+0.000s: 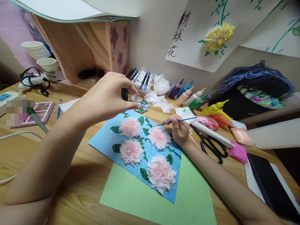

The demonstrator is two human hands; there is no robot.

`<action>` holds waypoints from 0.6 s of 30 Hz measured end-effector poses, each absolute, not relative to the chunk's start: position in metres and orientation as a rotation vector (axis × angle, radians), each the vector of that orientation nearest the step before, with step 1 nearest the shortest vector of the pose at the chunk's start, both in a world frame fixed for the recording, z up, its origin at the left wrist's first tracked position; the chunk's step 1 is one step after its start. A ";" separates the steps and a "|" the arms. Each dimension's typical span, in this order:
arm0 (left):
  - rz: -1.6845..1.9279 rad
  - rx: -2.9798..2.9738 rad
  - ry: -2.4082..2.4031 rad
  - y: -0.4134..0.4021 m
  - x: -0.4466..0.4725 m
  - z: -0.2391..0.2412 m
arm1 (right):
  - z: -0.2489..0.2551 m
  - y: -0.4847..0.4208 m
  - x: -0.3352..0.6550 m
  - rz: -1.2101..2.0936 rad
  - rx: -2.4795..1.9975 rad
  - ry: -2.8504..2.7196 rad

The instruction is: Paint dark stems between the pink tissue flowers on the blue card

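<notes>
Looking down through the head camera, I see the right hand resting at the far edge of a blue card, its fingers closed around a thin blue paintbrush held like a pen. The brush's handle points off to the right and its tip lies toward the card.

The card lies tilted on the wooden counter, overlapping a smooth pale green sheet. Its surface looks fibrous and slightly mottled. Four pink tissue flowers sit on it, round, ruffled and layered, paler at the edges, with painted dark green leaves and thin stems between them.

The left hand is raised over the card's far corner, with thumb and forefinger curved into a pinch just beside a small flower-shaped palette that holds green paint. I cannot tell whether those fingers grip anything.

Black-handled scissors lie just right of the right hand. Beyond the palette are a row of capped markers, crumpled white tissue and soft plastic paint bottles with pointed nozzles. Stacked paper cups stand at far left. On the wall hangs a white sheet with a fluffy yellow flower.
</notes>
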State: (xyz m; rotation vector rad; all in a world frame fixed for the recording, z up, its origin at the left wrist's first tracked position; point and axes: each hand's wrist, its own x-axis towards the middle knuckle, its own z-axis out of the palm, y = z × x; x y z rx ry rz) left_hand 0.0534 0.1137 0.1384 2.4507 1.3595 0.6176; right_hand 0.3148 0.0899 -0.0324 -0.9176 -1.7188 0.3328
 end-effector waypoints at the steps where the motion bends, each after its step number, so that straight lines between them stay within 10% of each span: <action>1: 0.617 2.450 1.359 0.114 0.053 0.138 | -0.032 0.090 0.315 0.331 -0.923 -1.719; 18: 0.638 2.457 1.374 0.114 0.053 0.138 | -0.031 0.090 0.313 0.301 -0.998 -1.699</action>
